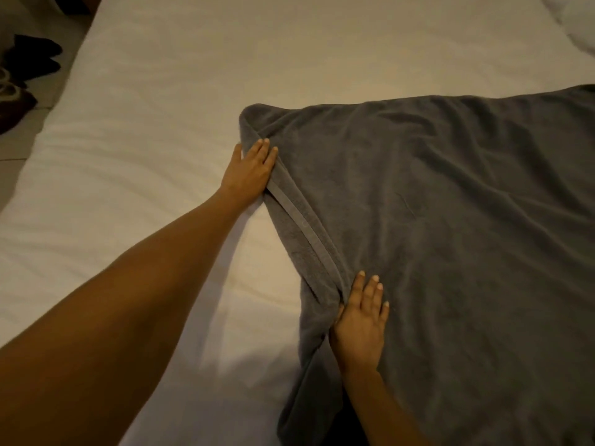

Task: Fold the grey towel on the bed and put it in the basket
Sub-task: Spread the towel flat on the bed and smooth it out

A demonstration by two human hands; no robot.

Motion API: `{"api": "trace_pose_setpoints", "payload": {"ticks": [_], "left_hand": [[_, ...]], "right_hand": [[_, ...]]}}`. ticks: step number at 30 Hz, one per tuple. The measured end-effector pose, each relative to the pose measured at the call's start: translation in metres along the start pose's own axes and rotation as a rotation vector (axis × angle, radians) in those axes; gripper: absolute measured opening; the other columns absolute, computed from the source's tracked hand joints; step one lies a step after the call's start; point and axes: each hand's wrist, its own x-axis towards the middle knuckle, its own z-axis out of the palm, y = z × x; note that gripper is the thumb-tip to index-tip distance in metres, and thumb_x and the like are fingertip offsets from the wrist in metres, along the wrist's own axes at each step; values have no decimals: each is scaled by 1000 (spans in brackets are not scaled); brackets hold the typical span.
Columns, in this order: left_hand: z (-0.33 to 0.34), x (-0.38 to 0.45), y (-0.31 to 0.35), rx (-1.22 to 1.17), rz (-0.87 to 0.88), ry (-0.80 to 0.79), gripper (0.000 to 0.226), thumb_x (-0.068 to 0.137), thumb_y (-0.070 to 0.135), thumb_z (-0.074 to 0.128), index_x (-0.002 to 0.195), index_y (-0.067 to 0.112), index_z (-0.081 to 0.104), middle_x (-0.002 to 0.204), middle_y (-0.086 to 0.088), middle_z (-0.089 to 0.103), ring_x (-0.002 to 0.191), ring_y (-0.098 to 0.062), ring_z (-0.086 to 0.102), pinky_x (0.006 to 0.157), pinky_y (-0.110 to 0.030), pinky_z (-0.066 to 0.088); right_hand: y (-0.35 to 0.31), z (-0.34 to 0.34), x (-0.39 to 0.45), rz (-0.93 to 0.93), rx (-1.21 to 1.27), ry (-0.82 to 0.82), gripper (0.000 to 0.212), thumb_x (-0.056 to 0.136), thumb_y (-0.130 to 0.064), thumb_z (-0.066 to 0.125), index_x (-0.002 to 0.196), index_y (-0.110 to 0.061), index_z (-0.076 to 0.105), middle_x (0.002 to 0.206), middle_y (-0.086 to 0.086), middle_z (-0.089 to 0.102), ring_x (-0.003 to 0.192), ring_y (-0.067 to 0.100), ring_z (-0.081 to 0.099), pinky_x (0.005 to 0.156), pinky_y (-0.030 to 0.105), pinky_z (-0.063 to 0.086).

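A large grey towel (450, 236) lies spread over the right half of the white bed (145, 123), doubled over so that two layers meet along its left edge, where a paler hem band shows. My left hand (249, 170) rests flat with straight fingers on the towel's far left corner. My right hand (360, 323) lies flat with fingers straight on the same edge, nearer to me. The towel's near part hangs over the bed's front edge. No basket is in view.
Dark shoes and other footwear (25, 69) lie on the floor beyond the bed's left side. A white pillow or duvet (576, 17) sits at the far right corner. White sheet stretches across the left and far parts of the bed.
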Motion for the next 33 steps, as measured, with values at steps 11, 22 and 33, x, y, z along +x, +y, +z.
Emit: {"api": "trace_pose_setpoints", "payload": {"ticks": [11,22,33], "left_hand": [[-76,-3,-6,98,-158,46,71,99,24,44,150,3,0,159,-19,-1,148,-33,2,117,-55,14],[-145,27,90,4,-287,17,77,99,34,41,150,12,-11,159,-16,-10,147,-35,-5,116,-57,9],[-194,70,218,188,-251,31,64,102,39,20,150,9,-10,160,-12,-10,148,-26,-8,118,-52,-4]], "right_hand": [[18,-51,-20,-13,-158,-66,78,96,-34,42,147,-10,-11,158,17,0,146,29,2,118,46,2],[131,-124,32,85,-229,253,76,87,-21,59,145,2,16,149,26,30,140,33,27,111,50,-13],[253,-193,71,44,-207,207,80,85,-18,55,147,2,10,153,22,23,143,31,19,115,51,-2]]}}
